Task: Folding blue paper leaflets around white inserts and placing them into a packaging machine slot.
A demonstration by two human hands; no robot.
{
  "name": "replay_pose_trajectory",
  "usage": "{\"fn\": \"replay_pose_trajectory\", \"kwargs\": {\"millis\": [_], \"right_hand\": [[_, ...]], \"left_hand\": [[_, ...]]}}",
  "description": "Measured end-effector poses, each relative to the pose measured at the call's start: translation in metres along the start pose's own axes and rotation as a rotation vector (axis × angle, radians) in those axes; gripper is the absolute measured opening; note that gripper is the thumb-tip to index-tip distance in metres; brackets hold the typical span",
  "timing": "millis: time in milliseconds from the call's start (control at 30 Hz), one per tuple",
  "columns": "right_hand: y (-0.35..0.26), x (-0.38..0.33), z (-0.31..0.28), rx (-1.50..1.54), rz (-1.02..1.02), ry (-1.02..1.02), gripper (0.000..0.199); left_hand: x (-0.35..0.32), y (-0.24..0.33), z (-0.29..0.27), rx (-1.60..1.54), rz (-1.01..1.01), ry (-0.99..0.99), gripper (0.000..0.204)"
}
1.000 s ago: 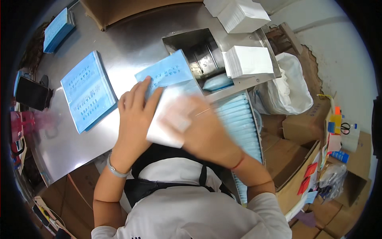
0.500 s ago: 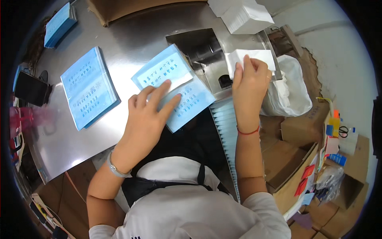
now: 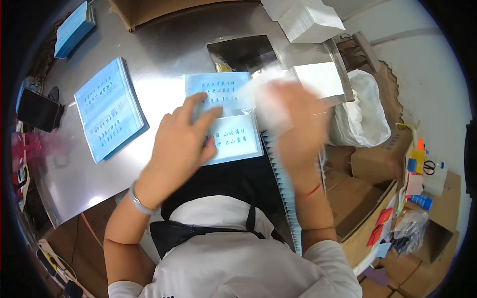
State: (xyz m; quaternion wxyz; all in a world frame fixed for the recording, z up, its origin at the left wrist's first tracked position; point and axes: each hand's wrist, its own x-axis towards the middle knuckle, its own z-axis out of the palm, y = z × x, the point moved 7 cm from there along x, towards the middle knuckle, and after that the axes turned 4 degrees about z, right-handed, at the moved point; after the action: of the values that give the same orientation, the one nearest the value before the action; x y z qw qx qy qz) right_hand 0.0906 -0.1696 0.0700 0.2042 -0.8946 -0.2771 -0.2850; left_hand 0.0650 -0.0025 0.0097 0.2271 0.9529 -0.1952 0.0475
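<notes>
Left hand (image 3: pixel 181 141): fingers spread flat, pressing a light blue packet (image 3: pixel 223 116) onto the steel table (image 3: pixel 164 59) near its front edge; right hand (image 3: pixel 293 124): blurred, fingers closed on a white folded sheet (image 3: pixel 263 97) just above the packet's right side. Stack of blue packets (image 3: pixel 109 107) lies apart at left.

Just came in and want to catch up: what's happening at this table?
A person sits at a steel table packing. Their left hand lies flat on a light blue printed packet at the table's front edge, pinning it. Their right hand, blurred with motion, carries a thin white sheet over the packet. A stack of similar blue packets lies to the left, and a row of packets stands on edge by the right forearm.
</notes>
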Motion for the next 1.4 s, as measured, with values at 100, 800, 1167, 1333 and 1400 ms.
{"fn": "replay_pose_trajectory", "kwargs": {"millis": [100, 800, 1167, 1333, 1400], "right_hand": [[-0.071, -0.038, 0.047, 0.170, -0.205, -0.204, 0.026], [0.068, 0.003, 0.012, -0.208, 0.309, 0.011, 0.022], [-0.008, -0.015, 0.018, 0.108, -0.045, -0.191, 0.031], [-0.061, -0.016, 0.070, 0.104, -0.113, -0.304, 0.026], [-0.048, -0.003, 0.082, 0.085, -0.057, -0.176, 0.021]], "left_hand": [[0.004, -0.021, -0.006, -0.037, -0.015, 0.076, 0.070], [-0.059, -0.086, -0.065, 0.493, -0.367, 0.372, 0.024], [-0.019, 0.002, -0.002, -0.014, 0.026, 0.179, 0.051], [-0.037, -0.017, -0.009, 0.037, -0.114, 0.219, 0.037], [-0.034, -0.010, -0.010, 0.005, -0.098, 0.284, 0.034]]}}
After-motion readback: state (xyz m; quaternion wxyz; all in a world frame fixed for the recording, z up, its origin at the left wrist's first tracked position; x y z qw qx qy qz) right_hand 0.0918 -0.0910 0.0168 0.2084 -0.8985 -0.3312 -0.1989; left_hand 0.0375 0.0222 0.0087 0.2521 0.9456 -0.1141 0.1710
